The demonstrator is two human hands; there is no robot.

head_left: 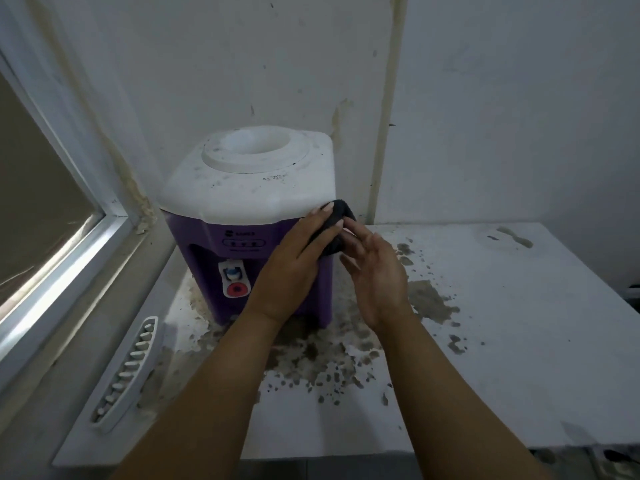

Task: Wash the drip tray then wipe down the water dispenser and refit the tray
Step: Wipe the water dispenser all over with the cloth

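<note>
A purple water dispenser [204,244] with a dirty white top [249,181] stands on a white counter against the wall. Both hands meet at its front right corner over a black cloth [337,220]. My left hand [294,268] lies on the cloth with straight fingers and presses it against the dispenser. My right hand [377,275] pinches the cloth's near edge with its fingertips. The white slotted drip tray [128,372] lies apart on the counter's left edge, away from the dispenser.
The white counter [502,341] has peeling, stained patches around and in front of the dispenser. A window frame [69,258] runs along the left. Stained white walls close the back and the corner.
</note>
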